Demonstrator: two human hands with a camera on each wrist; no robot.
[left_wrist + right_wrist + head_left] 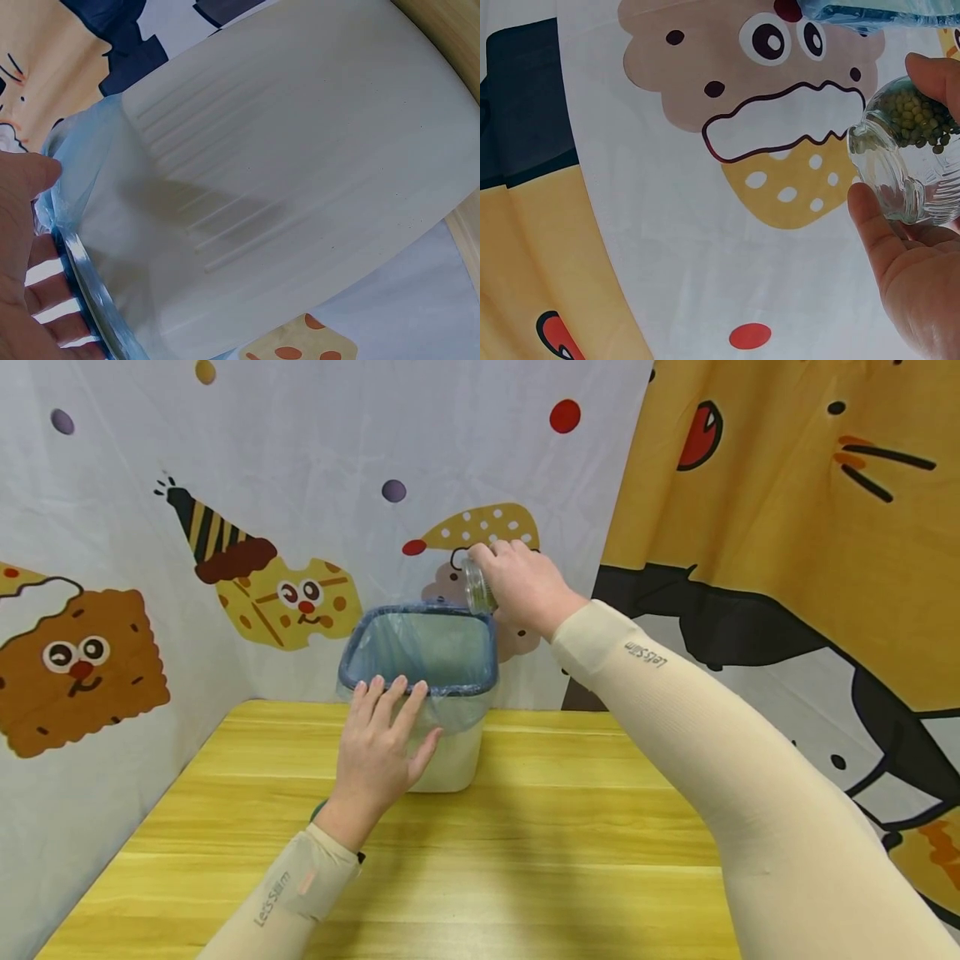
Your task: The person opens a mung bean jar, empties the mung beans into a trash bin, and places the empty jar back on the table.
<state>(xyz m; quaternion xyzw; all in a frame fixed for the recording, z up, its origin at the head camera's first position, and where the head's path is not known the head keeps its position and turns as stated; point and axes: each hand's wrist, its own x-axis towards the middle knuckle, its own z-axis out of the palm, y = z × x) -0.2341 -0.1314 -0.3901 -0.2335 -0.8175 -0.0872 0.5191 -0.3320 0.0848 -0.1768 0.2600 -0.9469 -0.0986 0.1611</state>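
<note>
A white bin point(457, 760) with a blue rim and a clear bluish plastic liner point(461, 714) stands upright on the table. My left hand point(382, 752) rests its nearly straight, spread fingers on the bin's near rim. In the left wrist view the thumb point(46, 172) touches the liner, beside the bin's pale side wall point(300, 150). Above the far right corner of the bin, my right hand point(521, 585) grips a clear glass jar point(477, 587), tilted. Small green beans point(911, 116) lie inside the jar in the right wrist view. The bin's floor is hidden.
The bin stands near the back edge of the yellow wood-grain table point(540, 827). Close behind it hangs a white curtain point(300, 443) with cartoon food prints. An orange curtain point(750, 527) with animal prints hangs to the right.
</note>
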